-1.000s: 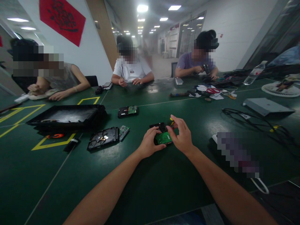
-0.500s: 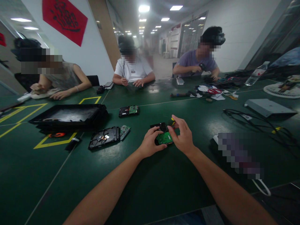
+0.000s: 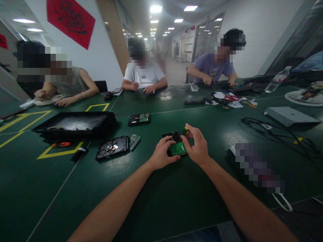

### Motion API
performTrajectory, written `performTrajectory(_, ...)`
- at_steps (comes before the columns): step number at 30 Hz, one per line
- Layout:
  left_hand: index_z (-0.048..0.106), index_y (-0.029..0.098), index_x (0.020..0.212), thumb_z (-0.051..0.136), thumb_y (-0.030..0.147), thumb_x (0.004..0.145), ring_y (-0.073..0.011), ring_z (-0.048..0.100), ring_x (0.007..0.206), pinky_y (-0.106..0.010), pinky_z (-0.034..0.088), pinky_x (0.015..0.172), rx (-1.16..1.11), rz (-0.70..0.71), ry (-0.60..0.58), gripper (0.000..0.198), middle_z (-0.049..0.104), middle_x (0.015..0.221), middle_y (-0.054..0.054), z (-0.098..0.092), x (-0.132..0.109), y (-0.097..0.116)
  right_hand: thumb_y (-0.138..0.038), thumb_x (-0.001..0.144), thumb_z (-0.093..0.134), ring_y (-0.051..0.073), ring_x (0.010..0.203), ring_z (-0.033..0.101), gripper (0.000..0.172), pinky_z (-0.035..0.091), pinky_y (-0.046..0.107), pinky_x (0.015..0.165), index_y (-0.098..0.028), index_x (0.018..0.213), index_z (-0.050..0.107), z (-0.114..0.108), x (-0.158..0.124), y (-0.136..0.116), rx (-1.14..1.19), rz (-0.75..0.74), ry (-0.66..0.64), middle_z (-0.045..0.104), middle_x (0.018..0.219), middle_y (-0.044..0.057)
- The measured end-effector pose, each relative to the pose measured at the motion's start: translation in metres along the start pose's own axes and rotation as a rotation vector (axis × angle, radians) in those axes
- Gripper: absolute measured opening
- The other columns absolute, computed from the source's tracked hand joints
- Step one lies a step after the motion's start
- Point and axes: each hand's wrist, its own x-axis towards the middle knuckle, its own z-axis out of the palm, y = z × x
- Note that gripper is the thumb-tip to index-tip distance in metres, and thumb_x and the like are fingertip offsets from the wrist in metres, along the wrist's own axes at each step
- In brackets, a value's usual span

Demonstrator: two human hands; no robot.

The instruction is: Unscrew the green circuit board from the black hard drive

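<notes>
A hard drive with a green circuit board lies on the green table in front of me. My left hand grips it from the left, thumb at its near edge and fingers over its far side. Between the thumb and fingers of my right hand is a small screwdriver with a yellow and dark handle, held over the drive's right side. Its tip is hidden by the hand. To the left rest an opened hard drive and a loose circuit board.
Another drive lies farther back, near a black tray at the left. On the right are a grey box, black cables and a blurred-out item with a white strap. Three people sit across the table.
Both my hands keep nearly the same place, and more of the screwdriver handle shows. Across the table, the person in purple has lowered a dark tool and leans differently.
</notes>
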Motion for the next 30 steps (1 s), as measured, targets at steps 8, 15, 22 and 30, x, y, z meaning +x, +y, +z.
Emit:
performTrajectory(8,0.065,0.025,0.133,0.086,0.048,0.08,-0.0365,0.044,0.15,-0.058,0.038,0.125,-0.003,-0.006,0.006,0.062,0.05,0.156,-0.014,-0.0019,-0.0001,0.0044,-0.027,0.102,0.062,0.023,0.101,0.07,0.058,0.066,0.045,0.089,-0.033,0.157,0.044,0.0006,-0.0011,0.0023,0.005,0.002,-0.009,0.063,0.13,0.011)
performTrajectory(15,0.064,0.027,0.134,0.086,0.047,0.08,-0.0365,0.045,0.15,-0.06,0.038,0.124,-0.004,-0.002,0.01,0.061,0.05,0.157,-0.014,-0.0002,0.0002,0.0026,-0.029,0.103,0.06,0.022,0.094,0.071,0.057,0.067,0.045,0.086,-0.033,0.157,0.044,-0.0006,-0.001,0.0004,0.009,0.009,-0.009,0.064,0.129,0.011)
performTrajectory(22,0.065,0.026,0.134,0.086,0.049,0.08,-0.0364,0.046,0.149,-0.059,0.039,0.124,-0.005,-0.006,0.013,0.063,0.051,0.156,-0.014,0.001,0.0005,0.0007,-0.026,0.103,0.059,0.025,0.104,0.072,0.058,0.065,0.049,0.094,-0.031,0.158,0.042,0.0005,-0.0014,-0.0011,0.006,0.008,-0.011,0.066,0.134,0.012)
performTrajectory(30,0.065,0.028,0.133,0.088,0.047,0.078,-0.0373,0.045,0.149,-0.061,0.038,0.124,-0.018,-0.014,0.019,0.062,0.051,0.156,-0.013,0.0005,0.0003,0.0027,-0.028,0.101,0.064,0.024,0.099,0.072,0.057,0.067,0.045,0.086,-0.032,0.155,0.046,-0.0003,0.0001,-0.0032,0.003,-0.01,0.005,0.066,0.13,0.011)
